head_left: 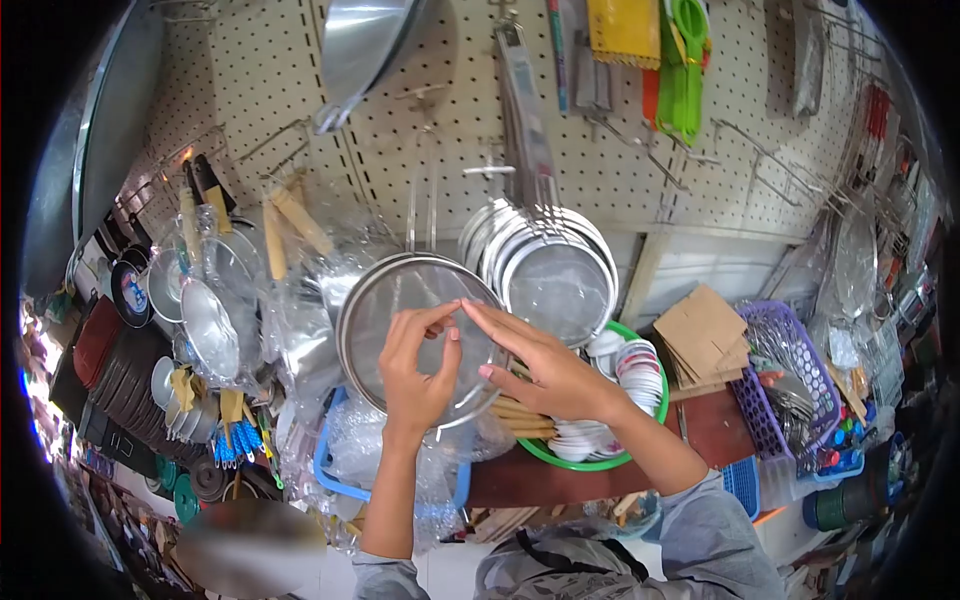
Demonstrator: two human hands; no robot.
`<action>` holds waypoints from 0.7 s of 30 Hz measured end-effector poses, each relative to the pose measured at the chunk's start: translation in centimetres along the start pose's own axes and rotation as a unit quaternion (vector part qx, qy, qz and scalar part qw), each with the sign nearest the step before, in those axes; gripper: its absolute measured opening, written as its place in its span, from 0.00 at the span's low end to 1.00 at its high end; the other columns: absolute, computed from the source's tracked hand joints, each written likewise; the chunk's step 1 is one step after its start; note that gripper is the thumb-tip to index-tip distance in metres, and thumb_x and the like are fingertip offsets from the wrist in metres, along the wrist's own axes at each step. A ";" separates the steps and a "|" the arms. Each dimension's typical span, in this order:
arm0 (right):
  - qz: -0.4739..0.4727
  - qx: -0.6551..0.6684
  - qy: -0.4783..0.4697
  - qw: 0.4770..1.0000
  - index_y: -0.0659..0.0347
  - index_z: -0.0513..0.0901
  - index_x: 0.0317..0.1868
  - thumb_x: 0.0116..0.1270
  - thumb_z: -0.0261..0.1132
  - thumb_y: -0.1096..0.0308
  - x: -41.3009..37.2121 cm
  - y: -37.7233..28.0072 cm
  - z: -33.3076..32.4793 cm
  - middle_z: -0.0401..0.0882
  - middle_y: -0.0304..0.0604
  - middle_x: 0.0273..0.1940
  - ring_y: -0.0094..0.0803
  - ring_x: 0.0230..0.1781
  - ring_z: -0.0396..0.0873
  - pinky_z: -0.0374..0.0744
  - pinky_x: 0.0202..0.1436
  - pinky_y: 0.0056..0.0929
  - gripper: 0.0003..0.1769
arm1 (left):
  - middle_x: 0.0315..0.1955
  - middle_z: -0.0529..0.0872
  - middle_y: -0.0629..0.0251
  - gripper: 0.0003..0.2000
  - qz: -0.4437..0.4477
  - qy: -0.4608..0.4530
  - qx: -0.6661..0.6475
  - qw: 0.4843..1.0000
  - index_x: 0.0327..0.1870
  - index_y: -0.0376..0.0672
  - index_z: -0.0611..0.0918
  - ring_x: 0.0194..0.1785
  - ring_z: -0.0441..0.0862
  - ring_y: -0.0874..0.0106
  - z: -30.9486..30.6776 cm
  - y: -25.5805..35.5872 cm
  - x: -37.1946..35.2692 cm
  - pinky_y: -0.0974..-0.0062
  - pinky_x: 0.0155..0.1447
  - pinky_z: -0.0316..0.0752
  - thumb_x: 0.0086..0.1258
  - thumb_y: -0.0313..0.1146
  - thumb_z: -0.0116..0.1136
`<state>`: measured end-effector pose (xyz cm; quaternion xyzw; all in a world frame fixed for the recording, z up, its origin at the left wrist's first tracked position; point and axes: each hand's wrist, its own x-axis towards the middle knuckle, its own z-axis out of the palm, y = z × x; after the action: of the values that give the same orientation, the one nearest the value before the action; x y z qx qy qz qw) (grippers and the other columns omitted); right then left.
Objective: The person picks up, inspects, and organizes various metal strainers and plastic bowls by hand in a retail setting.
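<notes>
Both hands are raised in front of a large round mesh strainer that hangs by its long handle from the pegboard. My left hand has curved fingers, with the thumb standing apart. My right hand has fingers stretched toward the left one, its thumb apart below them. The fingertips of the two hands meet or nearly meet over the mesh. Nothing shows between the fingers of either hand. To the right hangs a stack of smaller strainers, close behind the right hand.
Below are a green basket of white spoons, a blue basket with plastic wrap and a purple basket of utensils. Brown cardboard pieces lie at the right. Wrapped pans and ladles hang at the left. A metal pan hangs above.
</notes>
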<state>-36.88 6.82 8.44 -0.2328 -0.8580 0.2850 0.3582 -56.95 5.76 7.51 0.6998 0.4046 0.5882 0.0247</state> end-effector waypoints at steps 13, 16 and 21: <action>0.089 0.127 0.014 0.988 0.59 0.80 0.72 0.81 0.63 0.65 -16.6 2.3 -8.2 0.81 0.50 0.69 0.44 0.68 0.81 0.78 0.71 0.39 0.23 | 0.38 0.88 0.66 0.06 -0.192 -0.203 -0.297 0.913 0.48 0.35 0.79 0.39 0.86 0.79 11.9 5.9 -7.8 0.80 0.46 0.81 0.76 0.20 0.64; 0.091 0.073 0.023 0.993 0.57 0.81 0.72 0.79 0.64 0.67 -21.3 3.6 -10.6 0.82 0.49 0.69 0.41 0.67 0.82 0.80 0.68 0.38 0.23 | 0.38 0.88 0.67 0.06 -0.194 -0.267 -0.322 0.887 0.48 0.36 0.79 0.39 0.86 0.79 15.9 7.7 -8.7 0.80 0.46 0.81 0.76 0.21 0.64; 0.174 0.094 0.090 0.976 0.58 0.86 0.64 0.78 0.65 0.68 -29.6 4.7 -14.1 0.86 0.48 0.62 0.41 0.63 0.85 0.82 0.63 0.36 0.17 | 0.43 0.86 0.66 0.07 -0.181 -0.400 -0.330 0.836 0.49 0.38 0.78 0.47 0.84 0.80 23.7 10.7 -10.7 0.77 0.53 0.80 0.77 0.24 0.64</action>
<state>-6.67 -3.11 -0.74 -0.3682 -0.7379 0.4004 0.3995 -30.98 2.71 -2.87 0.7389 0.2608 0.3408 0.5194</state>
